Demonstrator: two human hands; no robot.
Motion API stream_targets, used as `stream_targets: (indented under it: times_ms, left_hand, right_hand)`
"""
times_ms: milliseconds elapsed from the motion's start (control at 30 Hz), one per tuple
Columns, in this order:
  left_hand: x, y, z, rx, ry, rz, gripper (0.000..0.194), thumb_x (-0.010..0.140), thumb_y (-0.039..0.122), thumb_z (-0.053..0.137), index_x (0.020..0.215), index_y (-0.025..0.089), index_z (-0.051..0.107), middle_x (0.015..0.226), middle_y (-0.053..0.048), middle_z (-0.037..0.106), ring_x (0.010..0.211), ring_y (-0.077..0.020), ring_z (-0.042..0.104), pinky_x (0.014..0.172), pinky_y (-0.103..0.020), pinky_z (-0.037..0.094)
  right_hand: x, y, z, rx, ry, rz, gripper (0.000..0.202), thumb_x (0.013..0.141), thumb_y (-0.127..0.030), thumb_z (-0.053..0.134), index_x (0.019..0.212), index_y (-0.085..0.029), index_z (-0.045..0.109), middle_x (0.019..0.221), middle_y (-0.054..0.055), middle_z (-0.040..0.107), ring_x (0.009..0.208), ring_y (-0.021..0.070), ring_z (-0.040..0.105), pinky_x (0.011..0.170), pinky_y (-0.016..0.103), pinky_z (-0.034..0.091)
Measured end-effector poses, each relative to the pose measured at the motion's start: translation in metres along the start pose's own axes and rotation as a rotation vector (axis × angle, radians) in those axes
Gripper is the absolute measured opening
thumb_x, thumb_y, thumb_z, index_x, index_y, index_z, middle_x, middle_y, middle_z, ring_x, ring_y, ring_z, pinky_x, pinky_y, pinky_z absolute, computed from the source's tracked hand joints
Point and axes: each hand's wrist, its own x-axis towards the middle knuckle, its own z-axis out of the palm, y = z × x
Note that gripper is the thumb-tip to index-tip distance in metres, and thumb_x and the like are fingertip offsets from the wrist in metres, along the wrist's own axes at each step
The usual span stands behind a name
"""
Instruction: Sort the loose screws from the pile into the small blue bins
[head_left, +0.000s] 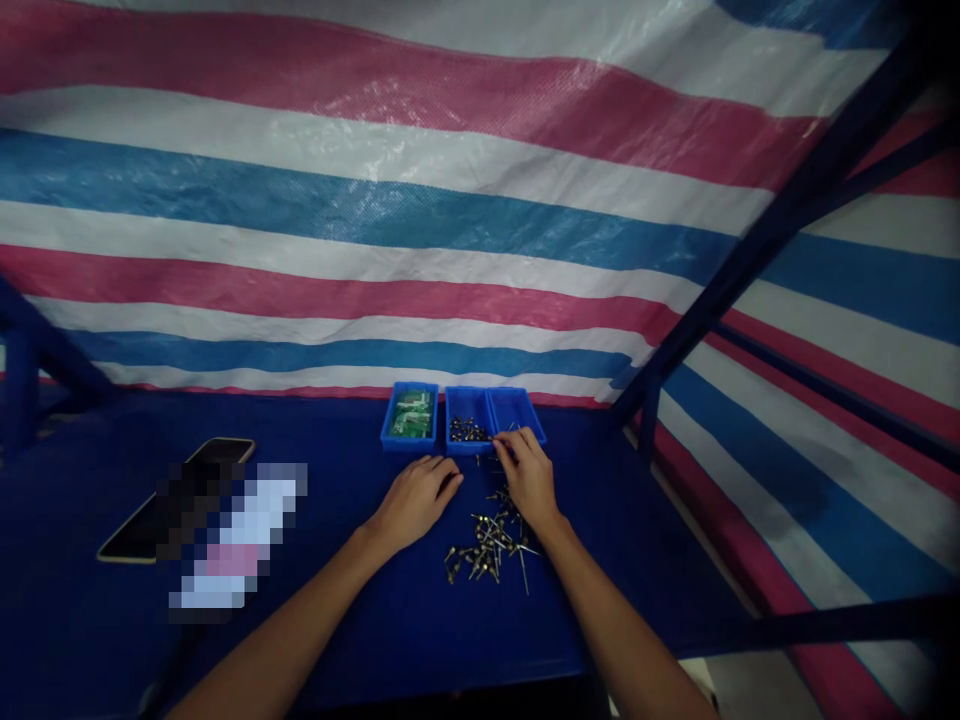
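My right hand (529, 478) is at the front edge of two blue bins, its thumb and forefinger pinched together. Whatever lies between those fingertips is too small to make out. The middle blue bin (466, 448) contains several small brass-and-dark metal parts (469, 430). Below my right hand, a loose pile of small metal parts with thin silvery pins (491, 540) is spread over the blue table. My left hand (420, 498) rests palm down on the tabletop to the left of the pile, thumb apart from the fingers, holding nothing visible.
To the left, another blue bin (409, 443) has green-and-white pieces in it. The right blue bin (516, 405) is partly behind my right hand. A phone (225, 452) and a blurred pale object (262, 510) lie on the blue table (337, 620). Striped sheeting (375, 300) and a blue frame (720, 280) enclose the table.
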Motion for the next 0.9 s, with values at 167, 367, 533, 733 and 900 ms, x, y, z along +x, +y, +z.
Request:
stream_targets:
  times_ms: [167,367,533,733,900]
  left_hand:
    - [0.0002,-0.0007,0.0011,-0.006,0.005,0.004,0.025,0.11,0.033,0.044,0.098,0.024,0.064,0.093,-0.002,0.069,0.089,-0.0221,0.066,0.095,-0.041,0.05]
    - [0.0002,-0.0012,0.0017,0.008,0.005,0.006,0.026,0.11,0.034,0.043,0.097,0.023,0.063,0.094,-0.003,0.069,0.089,-0.0222,0.066,0.094,-0.041,0.051]
    - [0.0002,-0.0011,0.0007,-0.007,0.011,0.013,0.027,0.11,0.034,0.042,0.097,0.023,0.064,0.094,-0.003,0.07,0.088,-0.0219,0.066,0.094,-0.042,0.051]
    - [0.0001,-0.0011,0.0013,-0.007,0.013,0.014,0.026,0.11,0.033,0.044,0.098,0.023,0.064,0.094,-0.003,0.07,0.09,-0.0226,0.066,0.094,-0.041,0.05]
    - [0.0002,-0.0008,0.0017,0.003,0.011,0.006,0.027,0.11,0.035,0.043,0.098,0.024,0.064,0.094,-0.003,0.07,0.091,-0.0231,0.066,0.091,-0.04,0.05]
  right_hand:
    - [-0.0005,0.0009,-0.0001,-0.01,0.003,0.004,0.023,0.109,-0.035,0.049,0.114,-0.026,0.071,0.109,0.006,0.068,0.092,0.0193,0.07,0.081,0.029,0.056]
    - [-0.0006,0.001,-0.0015,0.006,0.0,0.004,0.023,0.109,-0.034,0.049,0.114,-0.026,0.071,0.11,0.006,0.068,0.094,0.0192,0.07,0.08,0.028,0.056]
    - [0.0,0.0001,-0.002,0.011,0.0,0.005,0.025,0.109,-0.035,0.048,0.114,-0.025,0.072,0.109,0.007,0.069,0.093,0.0201,0.07,0.079,0.03,0.058]
    - [-0.0005,0.0009,-0.0023,0.011,0.0,-0.008,0.027,0.109,-0.036,0.048,0.116,-0.026,0.073,0.107,0.007,0.069,0.091,0.0197,0.07,0.08,0.03,0.057]
    - [-0.001,0.0017,-0.0034,-0.019,0.0,-0.035,0.028,0.11,-0.036,0.047,0.117,-0.026,0.072,0.105,0.006,0.068,0.089,0.019,0.07,0.081,0.029,0.056]
